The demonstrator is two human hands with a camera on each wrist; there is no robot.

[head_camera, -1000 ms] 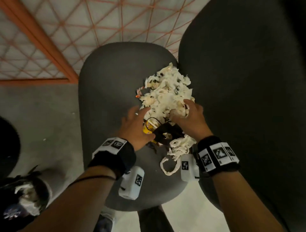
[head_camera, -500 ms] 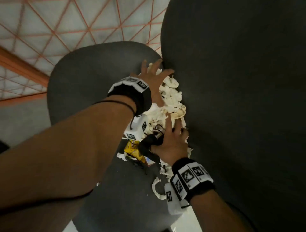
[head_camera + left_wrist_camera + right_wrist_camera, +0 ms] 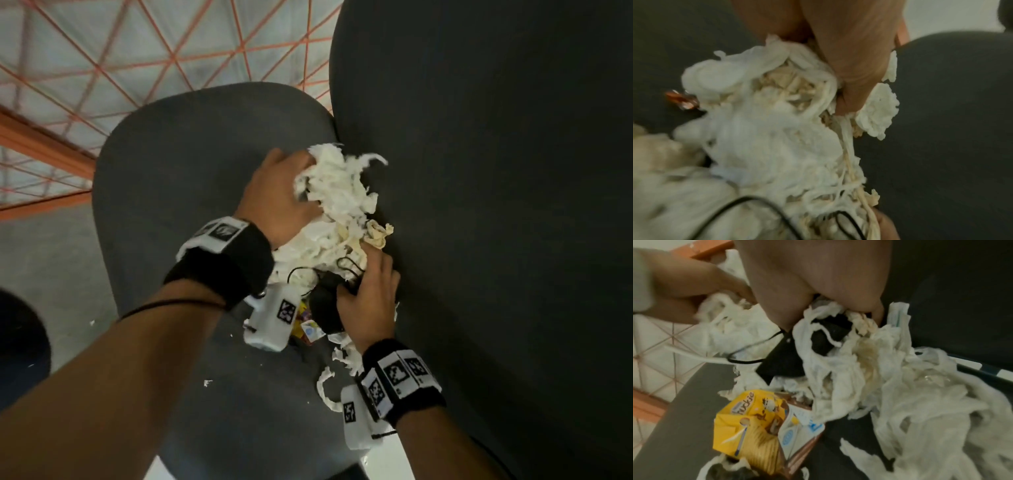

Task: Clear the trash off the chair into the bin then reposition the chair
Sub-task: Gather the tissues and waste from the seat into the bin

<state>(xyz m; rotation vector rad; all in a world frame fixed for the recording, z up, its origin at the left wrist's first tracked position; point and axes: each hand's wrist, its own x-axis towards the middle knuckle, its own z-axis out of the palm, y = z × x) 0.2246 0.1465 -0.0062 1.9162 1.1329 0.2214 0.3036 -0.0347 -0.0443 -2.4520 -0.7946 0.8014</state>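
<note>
A heap of shredded white paper [image 3: 339,198] lies on the grey chair seat [image 3: 178,212], pushed up against the dark backrest [image 3: 496,222]. My left hand [image 3: 287,195] is on the heap's left side. Its fingers [image 3: 855,68] curl into the white paper [image 3: 766,133]. My right hand [image 3: 370,291] grips the near end of the heap, on a black face mask [image 3: 323,308] and tissue strips. In the right wrist view its fingers [image 3: 818,282] dig into the mask [image 3: 785,360] and tissue [image 3: 838,369]. A flattened yellow drink carton [image 3: 754,426] lies just below.
Loose paper strips [image 3: 325,383] and small crumbs [image 3: 207,383] are scattered on the near part of the seat. A small orange wrapper [image 3: 681,100] lies beside the heap. A dark round object [image 3: 20,346] stands on the floor at the left. Tiled floor [image 3: 137,51] lies beyond.
My left hand reached to the far end of the heap by the backrest, then drew back with its fingers closing on paper. The right hand stayed on the black mask.
</note>
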